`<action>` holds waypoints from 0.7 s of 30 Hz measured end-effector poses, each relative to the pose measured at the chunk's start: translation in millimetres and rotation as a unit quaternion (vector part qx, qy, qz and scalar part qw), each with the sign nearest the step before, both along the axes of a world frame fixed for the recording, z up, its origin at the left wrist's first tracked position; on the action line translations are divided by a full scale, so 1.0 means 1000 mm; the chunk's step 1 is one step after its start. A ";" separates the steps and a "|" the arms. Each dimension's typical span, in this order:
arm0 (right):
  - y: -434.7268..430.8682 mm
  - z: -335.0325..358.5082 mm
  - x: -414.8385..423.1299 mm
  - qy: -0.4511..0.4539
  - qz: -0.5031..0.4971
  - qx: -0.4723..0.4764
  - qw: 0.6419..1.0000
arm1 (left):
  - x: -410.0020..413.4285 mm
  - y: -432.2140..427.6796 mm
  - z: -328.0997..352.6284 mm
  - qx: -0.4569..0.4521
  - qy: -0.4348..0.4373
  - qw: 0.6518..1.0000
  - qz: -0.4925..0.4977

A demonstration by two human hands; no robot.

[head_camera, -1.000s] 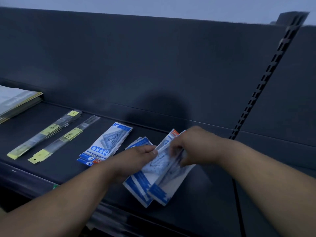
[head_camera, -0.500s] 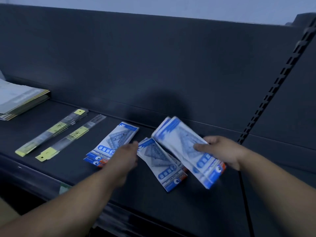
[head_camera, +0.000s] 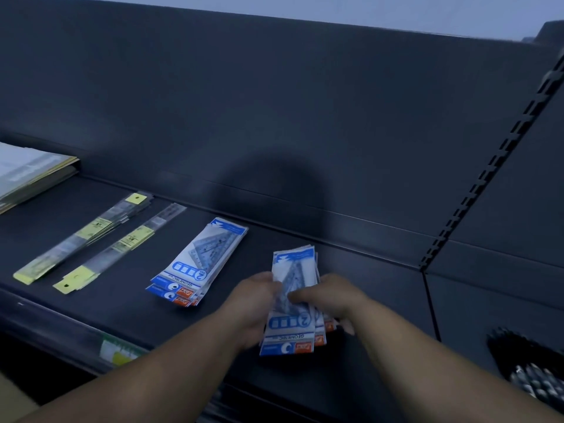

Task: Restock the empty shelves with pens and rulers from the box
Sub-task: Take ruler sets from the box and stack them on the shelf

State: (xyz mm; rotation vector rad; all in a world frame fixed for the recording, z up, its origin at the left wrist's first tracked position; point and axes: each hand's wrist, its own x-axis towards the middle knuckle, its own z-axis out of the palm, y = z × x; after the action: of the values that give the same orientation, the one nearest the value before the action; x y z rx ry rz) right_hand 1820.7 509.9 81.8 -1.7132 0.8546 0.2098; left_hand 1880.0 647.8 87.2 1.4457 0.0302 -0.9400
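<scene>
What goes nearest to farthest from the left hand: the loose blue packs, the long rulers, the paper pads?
1. Loose blue packs, lying just left of the left hand.
2. Long rulers, further left on the shelf.
3. Paper pads, at the far left end.

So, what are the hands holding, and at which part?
Both hands hold one stack of blue-and-white ruler packs: the left hand grips its left long edge, the right hand its right edge.

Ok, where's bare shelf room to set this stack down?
Right of the stack, bare shelf runs from the right hand to the upright; a narrower strip lies between the left hand and the lying packs. Left of those, rulers crowd it.
</scene>
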 end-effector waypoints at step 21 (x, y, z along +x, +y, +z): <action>0.029 -0.016 0.004 -0.316 -0.060 0.026 0.947 | 0.004 0.004 -0.012 0.022 -0.409 0.911 -0.040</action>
State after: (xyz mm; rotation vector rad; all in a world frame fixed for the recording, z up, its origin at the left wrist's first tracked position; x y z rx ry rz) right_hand 1825.0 539.2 66.2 -1.5336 0.4623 -0.3829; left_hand 1883.8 652.0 75.3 1.7964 -0.6347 -0.3346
